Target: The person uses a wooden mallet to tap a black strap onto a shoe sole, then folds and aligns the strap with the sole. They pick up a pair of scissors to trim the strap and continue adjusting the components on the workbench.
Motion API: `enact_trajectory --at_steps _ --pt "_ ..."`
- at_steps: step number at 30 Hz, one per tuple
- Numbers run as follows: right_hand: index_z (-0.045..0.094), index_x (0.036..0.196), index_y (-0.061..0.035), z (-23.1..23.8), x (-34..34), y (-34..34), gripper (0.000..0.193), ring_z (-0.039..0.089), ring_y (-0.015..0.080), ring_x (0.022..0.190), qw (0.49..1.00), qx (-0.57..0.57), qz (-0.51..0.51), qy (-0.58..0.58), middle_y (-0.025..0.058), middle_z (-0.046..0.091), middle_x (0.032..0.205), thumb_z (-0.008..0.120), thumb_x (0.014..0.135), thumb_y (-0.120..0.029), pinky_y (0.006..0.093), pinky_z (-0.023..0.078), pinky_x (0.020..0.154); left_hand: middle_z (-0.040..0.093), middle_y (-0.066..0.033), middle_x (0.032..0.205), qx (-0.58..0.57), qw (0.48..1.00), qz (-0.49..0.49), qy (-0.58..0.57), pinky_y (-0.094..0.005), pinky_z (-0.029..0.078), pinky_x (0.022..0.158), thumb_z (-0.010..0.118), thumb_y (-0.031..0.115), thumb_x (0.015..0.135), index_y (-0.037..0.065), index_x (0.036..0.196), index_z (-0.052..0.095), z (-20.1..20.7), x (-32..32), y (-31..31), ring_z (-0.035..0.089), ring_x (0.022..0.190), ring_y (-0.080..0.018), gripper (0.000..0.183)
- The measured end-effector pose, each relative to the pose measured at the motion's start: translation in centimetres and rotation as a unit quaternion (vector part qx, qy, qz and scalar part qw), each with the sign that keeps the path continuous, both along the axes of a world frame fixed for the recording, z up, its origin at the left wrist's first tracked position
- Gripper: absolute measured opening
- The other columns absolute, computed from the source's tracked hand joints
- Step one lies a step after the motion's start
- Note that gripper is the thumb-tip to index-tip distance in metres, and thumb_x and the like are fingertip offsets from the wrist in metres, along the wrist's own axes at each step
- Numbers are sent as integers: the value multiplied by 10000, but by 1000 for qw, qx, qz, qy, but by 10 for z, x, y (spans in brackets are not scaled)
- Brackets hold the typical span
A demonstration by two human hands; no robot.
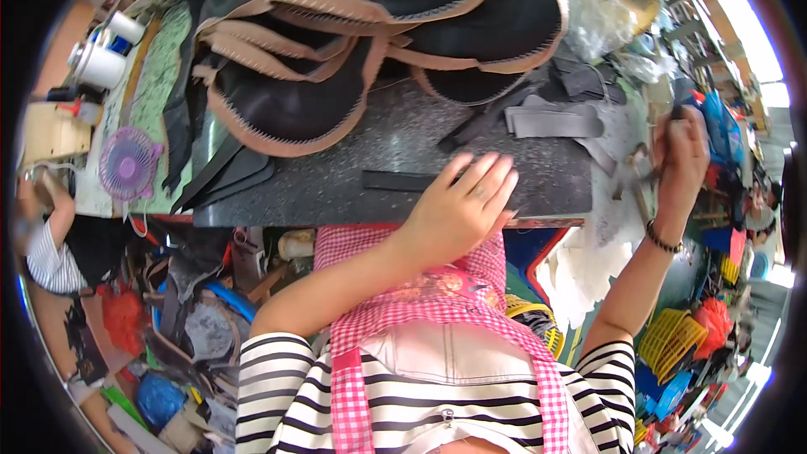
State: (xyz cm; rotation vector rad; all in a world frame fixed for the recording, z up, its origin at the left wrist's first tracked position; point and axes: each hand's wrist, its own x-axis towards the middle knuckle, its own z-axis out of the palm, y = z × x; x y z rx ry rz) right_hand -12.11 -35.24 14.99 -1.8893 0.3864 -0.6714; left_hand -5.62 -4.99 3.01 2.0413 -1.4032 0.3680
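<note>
My left hand point(469, 206) is open, its fingers stretched out over the front of the dark speckled tabletop point(319, 189). Just beside it lies a narrow black strip point(393, 180), one end by the fingers. My right hand point(685, 151) is raised off the table's right side with its fingers curled; what they hold is too blurred to name. Several grey strips point(551, 122) lie stacked between the two hands, beyond the left one. Farther back is a pile of black leather-like panels point(290, 109) with tan, zigzag-stitched edging.
A purple fan point(128, 162) stands at the left, near white spools point(101, 65). Black flat pieces point(235, 176) lie at the table's front left. Clear plastic bags point(598, 8) sit at the back right. Another person's arm point(60, 214) shows at far left. Yellow baskets point(672, 343) stand lower right.
</note>
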Motion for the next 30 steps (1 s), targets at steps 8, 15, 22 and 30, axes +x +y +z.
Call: enact_trajectory --at_steps 8,15,22,30 --pt "666 985 15 -86 68 191 193 688 143 655 848 43 450 276 74 685 757 664 908 -162 277 510 615 532 -131 1349 137 971 196 0 -498 390 1058 730 294 817 3 1241 614 -33 -32 116 530 1224 -322 527" --pt "653 944 52 -102 93 204 209 641 82 627 835 -54 428 342 64 687 746 644 942 -157 261 511 584 546 -135 1318 65 977 202 2 -496 400 1063 712 194 821 15 1227 619 -45 -36 112 537 1228 -311 453" --pt "671 875 15 -93 94 215 224 684 191 618 845 -94 404 339 114 694 712 655 899 -207 338 515 612 546 -165 1342 55 979 195 8 -468 424 1054 704 161 813 13 1212 601 -41 -28 108 546 1234 -313 438" --pt "680 801 15 -83 59 150 261 576 133 533 852 -106 321 401 89 620 605 743 819 -238 326 458 523 566 -194 1334 71 978 195 16 -447 440 1058 718 236 809 -25 1223 588 -35 -25 104 560 1221 -332 506"
